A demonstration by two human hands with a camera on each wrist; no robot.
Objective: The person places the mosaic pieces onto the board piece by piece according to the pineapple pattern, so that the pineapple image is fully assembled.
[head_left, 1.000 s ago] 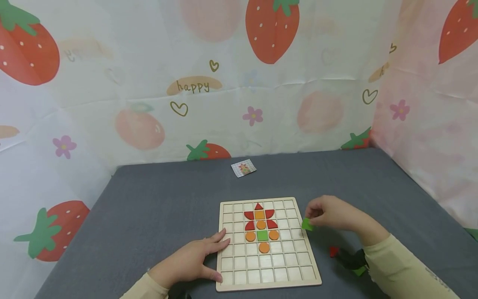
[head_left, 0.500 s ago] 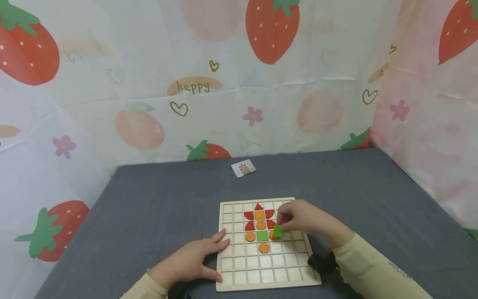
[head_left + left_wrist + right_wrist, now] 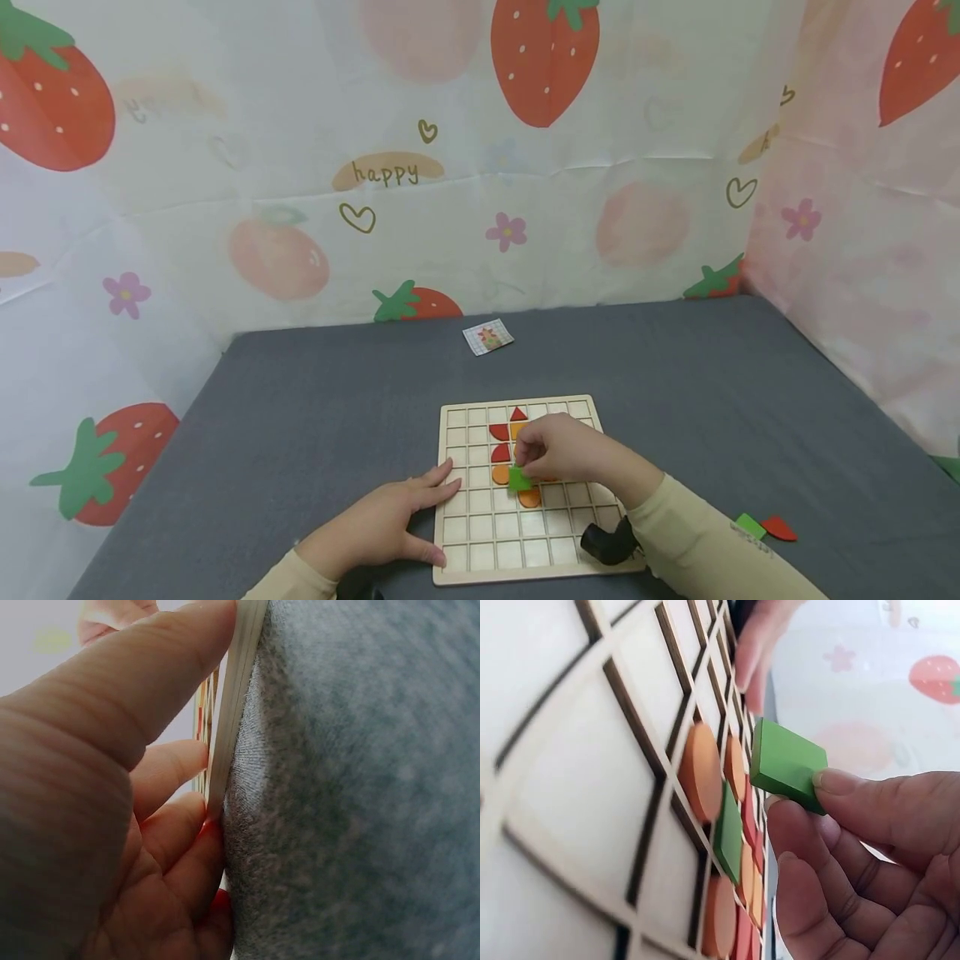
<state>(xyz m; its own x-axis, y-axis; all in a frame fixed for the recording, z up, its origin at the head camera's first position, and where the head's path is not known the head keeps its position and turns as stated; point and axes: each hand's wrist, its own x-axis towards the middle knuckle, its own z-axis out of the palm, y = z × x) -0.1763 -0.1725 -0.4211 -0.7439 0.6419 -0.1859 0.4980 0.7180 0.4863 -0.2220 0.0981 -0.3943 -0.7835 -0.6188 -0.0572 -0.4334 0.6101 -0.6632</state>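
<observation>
A wooden grid board [image 3: 540, 574] lies on the grey tabletop. My right hand [image 3: 573, 454] is over its upper middle, pinching a green square tile [image 3: 789, 761] between thumb and fingers; in the right wrist view the tile is tilted and apart from the grid. Below it, an orange disc [image 3: 701, 772] and another green square [image 3: 727, 832] sit in cells. Red pieces [image 3: 499, 432] and a red triangle [image 3: 518, 413] sit higher up; my hand hides part of the pattern. With spread fingers, my left hand [image 3: 382, 512] rests against the board's left edge.
A small printed pattern card [image 3: 489, 337] lies behind the board. To the right, a loose green tile [image 3: 750, 526] and a red piece [image 3: 780, 528] lie on the table. Strawberry-print cloth [image 3: 420, 242] encloses the back and sides.
My right hand has carried the green tile leftward from beside the board to above its middle. The loose pieces on the right have come into fuller view. My left hand has stayed put.
</observation>
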